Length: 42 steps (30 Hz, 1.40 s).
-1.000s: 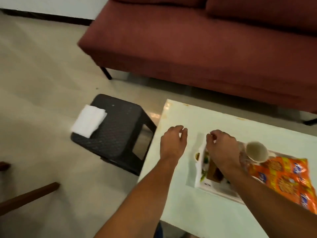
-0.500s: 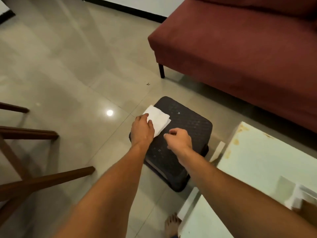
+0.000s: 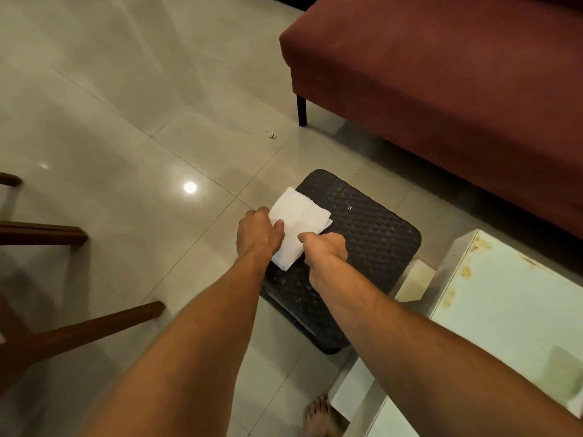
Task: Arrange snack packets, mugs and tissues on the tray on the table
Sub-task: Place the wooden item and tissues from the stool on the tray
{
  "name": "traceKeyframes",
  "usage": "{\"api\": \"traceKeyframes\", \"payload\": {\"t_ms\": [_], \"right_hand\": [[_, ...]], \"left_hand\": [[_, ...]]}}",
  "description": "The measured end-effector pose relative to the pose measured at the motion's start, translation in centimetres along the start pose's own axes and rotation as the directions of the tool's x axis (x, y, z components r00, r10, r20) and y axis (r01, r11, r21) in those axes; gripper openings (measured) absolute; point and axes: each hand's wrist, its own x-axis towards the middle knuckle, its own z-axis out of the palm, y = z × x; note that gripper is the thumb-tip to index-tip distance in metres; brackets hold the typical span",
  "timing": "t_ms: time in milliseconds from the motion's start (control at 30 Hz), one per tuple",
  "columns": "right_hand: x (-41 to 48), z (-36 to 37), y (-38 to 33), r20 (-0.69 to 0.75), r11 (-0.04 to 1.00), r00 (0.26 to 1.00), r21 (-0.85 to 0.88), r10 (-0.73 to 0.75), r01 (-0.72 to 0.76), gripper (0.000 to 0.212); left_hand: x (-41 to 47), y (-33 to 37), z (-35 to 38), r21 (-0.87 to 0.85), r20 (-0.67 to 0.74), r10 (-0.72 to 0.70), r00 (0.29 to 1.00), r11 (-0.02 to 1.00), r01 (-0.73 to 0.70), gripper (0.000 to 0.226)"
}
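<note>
White folded tissues [image 3: 298, 220] lie on the left part of a black woven stool [image 3: 372, 238]. My left hand [image 3: 258, 231] grips the tissues' left edge, thumb on top. My right hand [image 3: 325, 250] is closed on their near right edge, fingers curled under. Both hands touch the tissues, which still rest partly on the stool. The tray, mugs and snack packets are out of view.
A pale green table [image 3: 511, 310] with stains stands at the right. A dark red sofa [image 3: 441, 89] fills the upper right, its leg [image 3: 302, 110] on the tiled floor. Wooden chair legs [image 3: 79, 329] are at the left. A bare foot [image 3: 321, 414] shows at the bottom.
The view swung from the tray on the table to the stool. Both hands left the tray, reached the tissues, and now close on them; the right hand moved onto the tissue edge.
</note>
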Motion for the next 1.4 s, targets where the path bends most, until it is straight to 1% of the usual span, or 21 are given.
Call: {"api": "traceKeyframes", "payload": {"t_ms": [133,300,433,500,567,667,767,833,900,967,1000,1033,1100,1133,1167,1200,1233,1267,1300,1333,1400], "right_hand": [[-0.2,0.4,-0.1,0.054,0.995,0.998,0.089,0.043,-0.048,0.052],[0.4,0.5,0.3,0.080,0.991,0.997,0.126,0.022,-0.032,0.047],[1.1,0.7,0.5,0.010,0.999,1.000,0.035,-0.002,0.002,0.038],[1.1,0.6,0.7,-0.005,0.998,0.998,-0.012,-0.062,0.062,0.028],[1.1,0.1,1.0,-0.016,0.985,0.988,-0.081,-0.152,0.150,0.021],[0.5,-1.7,1.0,-0.048,0.959,0.965,-0.135,-0.257,0.249,0.014],[-0.2,-4.6,0.7,-0.049,0.913,0.927,-0.197,-0.372,0.357,0.010],[-1.0,-7.1,0.5,-0.053,0.863,0.885,-0.255,-0.463,0.436,0.014],[-2.1,-9.7,0.4,-0.064,0.802,0.829,-0.304,-0.556,0.515,0.014],[-3.4,-13.0,0.2,-0.078,0.731,0.759,-0.351,-0.646,0.586,0.015],[-4.0,-14.9,0.0,-0.075,0.692,0.725,-0.378,-0.685,0.615,0.015],[-4.6,-16.7,-0.3,-0.058,0.655,0.696,-0.401,-0.716,0.640,0.014],[-5.5,-20.3,-1.2,-0.010,0.617,0.671,-0.402,-0.741,0.676,0.011],[-5.9,-22.2,-1.6,0.015,0.625,0.679,-0.377,-0.734,0.684,0.011],[-6.2,-24.2,-1.9,0.040,0.653,0.704,-0.337,-0.710,0.678,0.011],[-6.5,-26.2,-2.0,0.068,0.695,0.736,-0.281,-0.674,0.662,0.010],[-6.7,-27.9,-1.9,0.093,0.742,0.771,-0.220,-0.630,0.633,0.009],[-6.9,-30.0,-1.6,0.101,0.779,0.799,-0.181,-0.592,0.600,0.010],[-6.9,-31.9,-1.1,0.093,0.795,0.815,-0.182,-0.572,0.579,0.012],[-6.9,-33.8,-0.4,0.065,0.800,0.823,-0.205,-0.564,0.564,0.015],[-6.8,-37.1,1.0,-0.028,0.786,0.813,-0.274,-0.582,0.553,0.019]], "left_hand": [[0.1,-0.4,-0.4,-0.038,-0.052,0.012,0.999,0.999,-0.014,0.043],[0.3,-0.2,-0.1,-0.004,-0.082,0.070,0.994,0.998,-0.070,0.034],[-0.4,0.4,0.3,-0.033,-0.077,0.081,0.994,0.996,-0.084,0.032],[-1.0,0.6,0.3,-0.064,-0.091,0.098,0.991,0.992,-0.105,0.029],[-1.9,1.0,0.2,-0.066,-0.123,0.153,0.981,0.985,-0.162,0.027],[-3.7,2.1,0.1,-0.089,-0.165,0.224,0.961,0.967,-0.240,0.023],[-5.3,3.7,0.5,-0.186,-0.042,0.198,0.979,0.961,-0.203,0.018],[-6.8,4.9,1.0,-0.337,0.062,0.151,0.987,0.934,-0.122,0.017],[-8.6,6.4,1.4,-0.532,0.187,0.093,0.978,0.846,0.022,0.020],[-11.0,8.3,1.8,-0.667,0.358,0.061,0.932,0.715,0.210,0.030],[-12.3,9.4,2.1,-0.714,0.464,0.076,0.883,0.621,0.322,0.036],[-13.6,10.5,2.4,-0.745,0.561,0.121,0.819,0.504,0.437,0.044],[-15.9,12.3,3.2,-0.731,0.682,0.287,0.673,0.234,0.641,0.070],[-17.1,13.2,3.7,-0.691,0.692,0.389,0.608,0.114,0.713,0.087],[-18.5,14.2,4.0,-0.644,0.672,0.479,0.565,0.001,0.765,0.100],[-19.9,15.4,4.2,-0.605,0.632,0.542,0.554,-0.102,0.790,0.105],[-21.0,16.4,4.5,-0.585,0.581,0.586,0.565,-0.182,0.791,0.106],[-22.3,17.7,4.7,-0.589,0.537,0.614,0.578,-0.217,0.778,0.105],[-23.5,18.9,4.9,-0.607,0.514,0.628,0.584,-0.215,0.765,0.102],[-24.7,20.0,5.2,-0.632,0.524,0.618,0.586,-0.180,0.754,0.097],[-26.6,21.9,5.8,-0.663,0.590,0.555,0.587,-0.083,0.744,0.081]]}}
